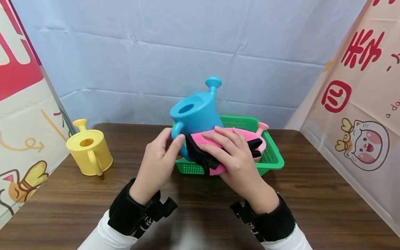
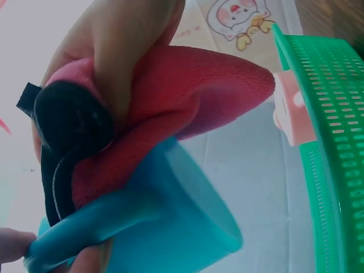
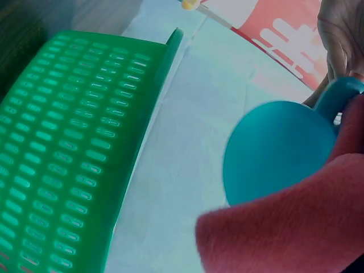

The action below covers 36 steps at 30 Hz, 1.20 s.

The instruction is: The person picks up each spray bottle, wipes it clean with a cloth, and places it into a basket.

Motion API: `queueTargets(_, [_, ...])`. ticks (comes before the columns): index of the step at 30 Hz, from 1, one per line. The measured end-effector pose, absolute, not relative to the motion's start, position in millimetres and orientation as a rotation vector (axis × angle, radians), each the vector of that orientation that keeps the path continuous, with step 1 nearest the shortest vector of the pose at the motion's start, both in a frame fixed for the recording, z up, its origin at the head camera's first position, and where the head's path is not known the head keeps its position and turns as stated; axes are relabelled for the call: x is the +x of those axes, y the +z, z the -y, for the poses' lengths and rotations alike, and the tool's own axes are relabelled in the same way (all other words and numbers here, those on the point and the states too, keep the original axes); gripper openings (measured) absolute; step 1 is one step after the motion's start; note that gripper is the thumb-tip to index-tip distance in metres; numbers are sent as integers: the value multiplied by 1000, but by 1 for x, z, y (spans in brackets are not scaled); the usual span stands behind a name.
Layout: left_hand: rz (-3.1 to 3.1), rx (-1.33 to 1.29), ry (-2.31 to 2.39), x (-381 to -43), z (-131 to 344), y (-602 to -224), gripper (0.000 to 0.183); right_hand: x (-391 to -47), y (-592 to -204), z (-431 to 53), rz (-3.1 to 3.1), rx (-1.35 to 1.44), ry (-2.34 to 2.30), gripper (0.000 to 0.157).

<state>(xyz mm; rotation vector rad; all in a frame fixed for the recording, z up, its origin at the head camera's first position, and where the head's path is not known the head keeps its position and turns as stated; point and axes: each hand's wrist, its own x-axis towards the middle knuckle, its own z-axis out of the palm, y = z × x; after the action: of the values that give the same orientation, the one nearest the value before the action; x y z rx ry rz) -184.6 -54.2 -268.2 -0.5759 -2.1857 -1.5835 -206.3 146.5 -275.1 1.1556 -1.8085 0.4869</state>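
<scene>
Grips blue watering can [image 1: 200, 113] by its handle [image 1: 176, 130] with left hand [image 1: 159, 158], pinching between thumb and fingers. Holds can raised, slightly tilted, overlapping left end of green basket [image 1: 276, 160] in head view. Grasps pink-and-black fabric [image 1: 200, 139] with right hand [image 1: 235, 156], draping fingers across it, against side of can. Behind fabric, inside basket: pink watering can [image 1: 264, 143]. Well apart at left, upright on wooden table [image 1: 103, 198]: yellow watering can [image 1: 85, 154].

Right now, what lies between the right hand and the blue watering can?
A pink cloth with some black on it; the head view shows this.
</scene>
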Motion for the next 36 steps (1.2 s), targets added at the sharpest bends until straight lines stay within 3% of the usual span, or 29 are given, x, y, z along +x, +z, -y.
queueTargets(12, [2302, -640, -1431, -181, 44, -274, 18, -203, -269, -145, 1712, 1032, 580, 28])
queueTargets(28, [1855, -517, -1874, -182, 56, -263, 23, -207, -276, -140, 1750, 1110, 467, 29])
queueTargets(36, [2025, -582, -1722, -182, 48, -268, 19, -207, -275, -143, 1747, 1044, 503, 28])
